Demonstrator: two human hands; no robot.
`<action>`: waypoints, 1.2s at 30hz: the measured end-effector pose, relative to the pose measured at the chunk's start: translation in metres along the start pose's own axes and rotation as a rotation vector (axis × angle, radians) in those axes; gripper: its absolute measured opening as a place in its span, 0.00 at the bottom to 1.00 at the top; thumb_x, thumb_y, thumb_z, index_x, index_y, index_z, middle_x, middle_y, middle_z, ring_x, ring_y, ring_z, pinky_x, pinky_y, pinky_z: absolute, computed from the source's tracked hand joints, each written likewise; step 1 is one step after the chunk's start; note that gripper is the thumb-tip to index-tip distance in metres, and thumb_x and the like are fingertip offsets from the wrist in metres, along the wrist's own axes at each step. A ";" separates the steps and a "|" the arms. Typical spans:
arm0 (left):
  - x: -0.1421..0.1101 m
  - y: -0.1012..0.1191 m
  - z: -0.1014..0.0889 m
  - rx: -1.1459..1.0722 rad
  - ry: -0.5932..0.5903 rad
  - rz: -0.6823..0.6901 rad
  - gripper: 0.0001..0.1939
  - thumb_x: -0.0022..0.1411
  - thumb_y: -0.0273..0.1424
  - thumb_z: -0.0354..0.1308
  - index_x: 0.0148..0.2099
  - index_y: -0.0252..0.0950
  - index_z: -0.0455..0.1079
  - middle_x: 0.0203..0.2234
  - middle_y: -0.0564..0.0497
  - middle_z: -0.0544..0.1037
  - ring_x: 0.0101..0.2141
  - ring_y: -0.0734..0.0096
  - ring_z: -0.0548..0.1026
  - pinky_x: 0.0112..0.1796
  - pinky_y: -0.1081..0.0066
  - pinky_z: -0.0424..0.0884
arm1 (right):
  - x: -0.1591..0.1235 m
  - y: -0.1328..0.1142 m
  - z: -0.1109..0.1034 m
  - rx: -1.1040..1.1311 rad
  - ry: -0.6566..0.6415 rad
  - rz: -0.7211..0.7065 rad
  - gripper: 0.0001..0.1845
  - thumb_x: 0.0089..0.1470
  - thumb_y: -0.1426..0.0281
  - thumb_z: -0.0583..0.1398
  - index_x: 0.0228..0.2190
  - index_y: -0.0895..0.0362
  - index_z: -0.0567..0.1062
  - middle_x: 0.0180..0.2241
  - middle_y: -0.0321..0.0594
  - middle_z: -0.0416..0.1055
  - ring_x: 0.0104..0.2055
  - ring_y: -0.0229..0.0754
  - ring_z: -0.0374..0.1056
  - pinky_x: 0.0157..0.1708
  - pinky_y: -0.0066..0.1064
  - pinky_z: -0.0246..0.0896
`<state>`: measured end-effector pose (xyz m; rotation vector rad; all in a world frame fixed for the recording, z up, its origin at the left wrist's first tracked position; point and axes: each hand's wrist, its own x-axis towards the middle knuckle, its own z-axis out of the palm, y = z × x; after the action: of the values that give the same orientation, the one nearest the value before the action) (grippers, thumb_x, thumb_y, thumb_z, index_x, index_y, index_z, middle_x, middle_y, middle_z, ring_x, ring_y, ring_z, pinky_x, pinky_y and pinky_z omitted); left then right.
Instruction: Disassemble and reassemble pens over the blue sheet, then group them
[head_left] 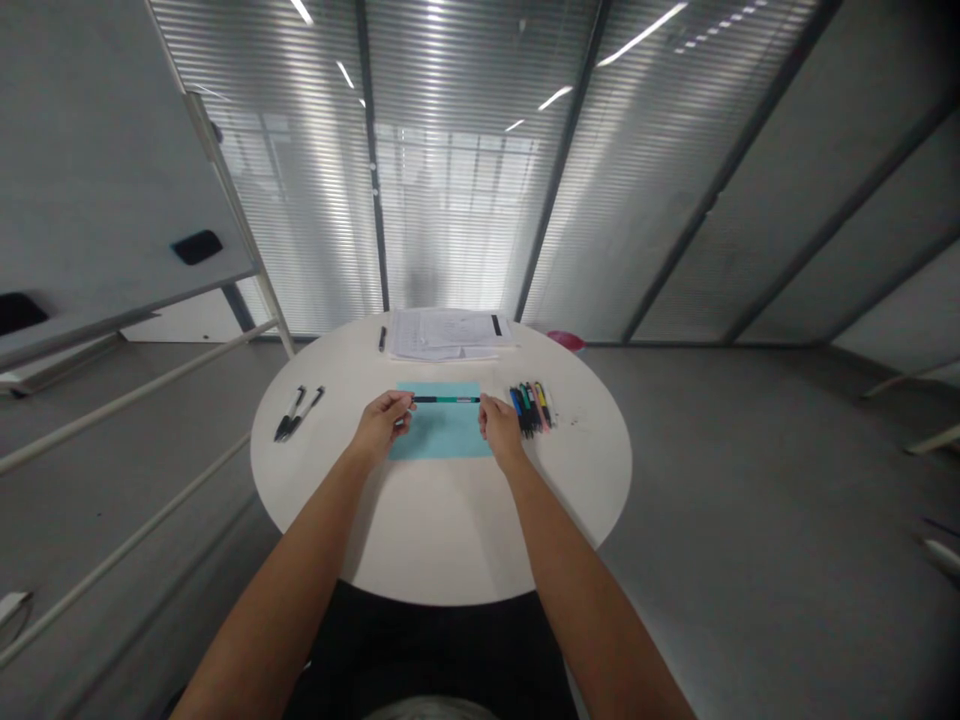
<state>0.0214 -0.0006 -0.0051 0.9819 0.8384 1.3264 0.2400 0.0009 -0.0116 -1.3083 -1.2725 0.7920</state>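
Pen [448, 400] is stretching level between two hands, showing green along its middle and black toward its left end. The left hand [386, 422] is pinching the left end between thumb and fingers; the right hand [499, 425] is grasping the right end the same way, its fingers curling in. The pen is hovering or resting over the far part of a blue sheet [442, 440]; whether it is touching the sheet, I cannot tell. The sheet is lying on a round white table [442, 545], just between the hands. To the right, a row of pens [534, 408] is lying side by side, blue, black, green, pink and yellow showing. Two black-and-white pens [306, 412] are lying at a slant well apart on the left. Beyond the sheet, a stack of papers [450, 337] is sitting near the far edge, with a black marker [382, 339] lying just beside its left side
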 end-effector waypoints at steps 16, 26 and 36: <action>-0.003 0.007 0.003 -0.024 0.047 -0.053 0.18 0.45 0.34 0.67 0.40 0.36 0.69 0.27 0.54 0.70 0.22 0.81 0.66 0.21 0.78 0.59 | -0.002 -0.010 0.002 0.245 -0.020 0.074 0.14 0.49 0.63 0.55 0.17 0.53 0.62 0.12 0.29 0.54 0.13 0.32 0.49 0.12 0.26 0.44; -0.001 0.008 0.003 -0.064 0.088 -0.058 0.17 0.43 0.35 0.67 0.36 0.35 0.68 0.25 0.55 0.69 0.20 0.82 0.65 0.19 0.79 0.57 | 0.001 -0.005 0.003 0.276 -0.033 0.059 0.09 0.47 0.64 0.55 0.19 0.54 0.66 0.12 0.29 0.55 0.13 0.32 0.49 0.12 0.25 0.43; -0.001 0.008 0.002 -0.090 0.101 -0.059 0.17 0.43 0.38 0.68 0.33 0.34 0.67 0.24 0.55 0.69 0.20 0.82 0.65 0.18 0.79 0.56 | -0.001 -0.009 0.003 0.288 -0.039 0.061 0.09 0.46 0.63 0.55 0.21 0.55 0.67 0.12 0.28 0.57 0.13 0.30 0.51 0.12 0.24 0.42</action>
<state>0.0204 -0.0024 0.0030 0.8197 0.8695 1.3602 0.2346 -0.0011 -0.0038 -1.1075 -1.1054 1.0079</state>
